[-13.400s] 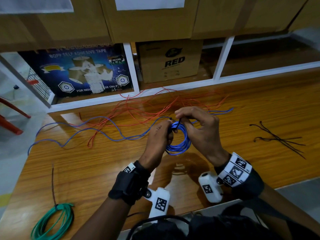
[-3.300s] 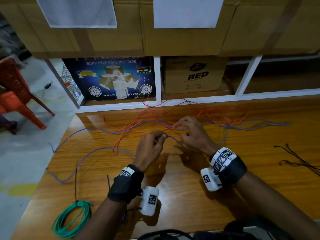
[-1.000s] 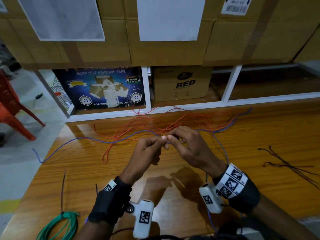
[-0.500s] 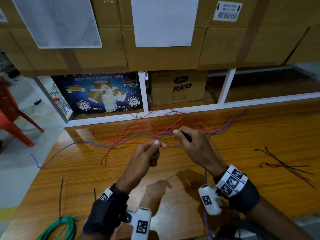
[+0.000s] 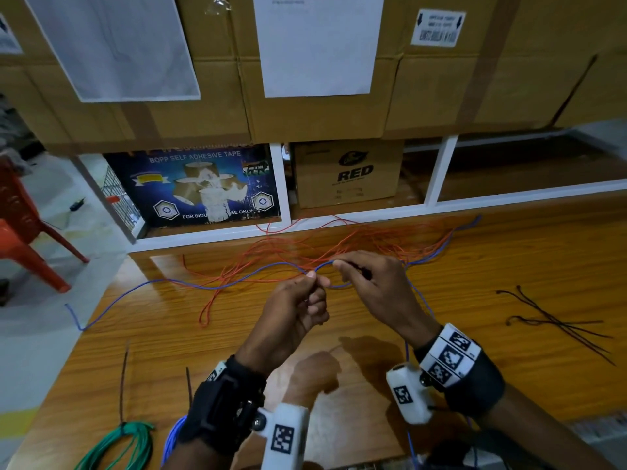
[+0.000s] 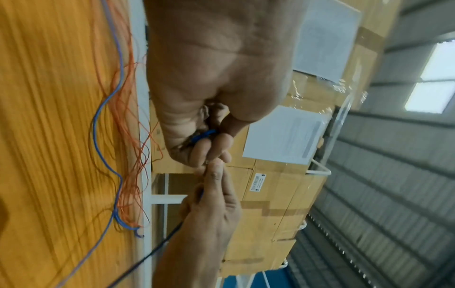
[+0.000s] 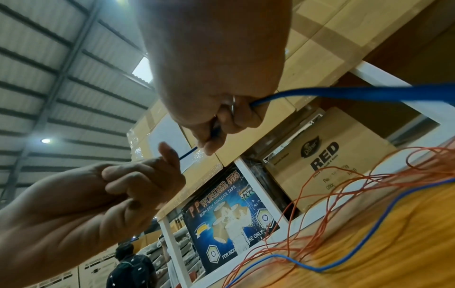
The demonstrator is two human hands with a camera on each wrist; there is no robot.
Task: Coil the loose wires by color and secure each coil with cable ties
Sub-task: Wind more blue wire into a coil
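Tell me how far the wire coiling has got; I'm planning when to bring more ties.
Done: the green coil lies tied at the near edge, with a blue coil beside it. In hand: the left hand and right hand pinch a loose blue wire. Left: the orange wires lie uncoiled; spare cable ties wait on the table.

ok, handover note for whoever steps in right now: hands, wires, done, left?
Left hand: pinches the blue wire at its fingertips.
Right hand: grips the same blue wire, close beside the left hand, above the table.
Loose blue wire trails left to the table's edge; orange wires lie tangled at the back.
Done: green coil at the near left corner, tied; a blue coil lies beside it, mostly hidden by the left wrist.
Left: coil and tie this blue wire, then the orange ones. Spare cable ties lie to the right.
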